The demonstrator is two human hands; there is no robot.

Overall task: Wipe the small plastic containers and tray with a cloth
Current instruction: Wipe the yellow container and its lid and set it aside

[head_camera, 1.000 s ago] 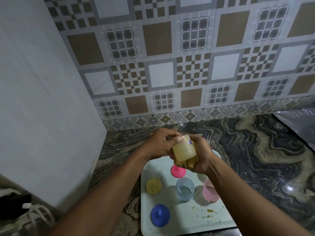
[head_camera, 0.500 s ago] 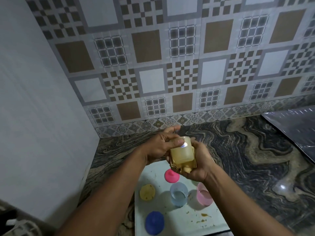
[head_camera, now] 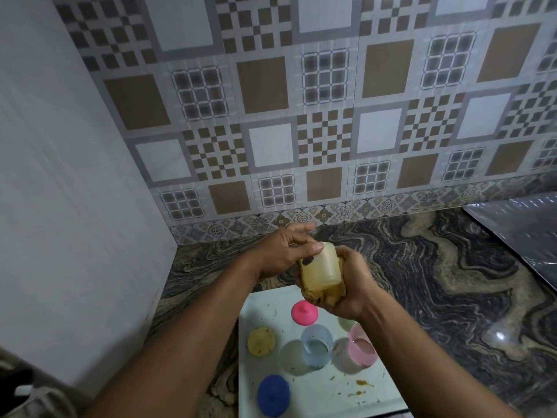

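A small yellowish plastic container [head_camera: 322, 268] is held above the white tray [head_camera: 319, 396]. My left hand [head_camera: 284, 254] grips its far end, thumb across the top. My right hand [head_camera: 351, 285] holds a stained yellowish cloth [head_camera: 324, 292] wrapped around the container's near end and right side. On the tray lie a pink lid [head_camera: 303, 311], a yellow lid [head_camera: 261, 341] and a blue lid [head_camera: 273, 395], with a clear blue cup [head_camera: 316, 346] and a pink cup [head_camera: 361, 348] standing beside them. Yellow smears mark the tray's near right part.
The tray sits on a dark marbled counter [head_camera: 452, 282] in a corner, a plain wall [head_camera: 75, 176] to the left and a patterned tiled wall [head_camera: 301, 116] behind. A shiny metal sheet [head_camera: 518, 233] lies at the far right. A green thing [head_camera: 346, 322] peeks out under my right wrist.
The container has turned in my hands, its sticker now near my left thumb. The view has shifted a little; the things on the tray have not moved.
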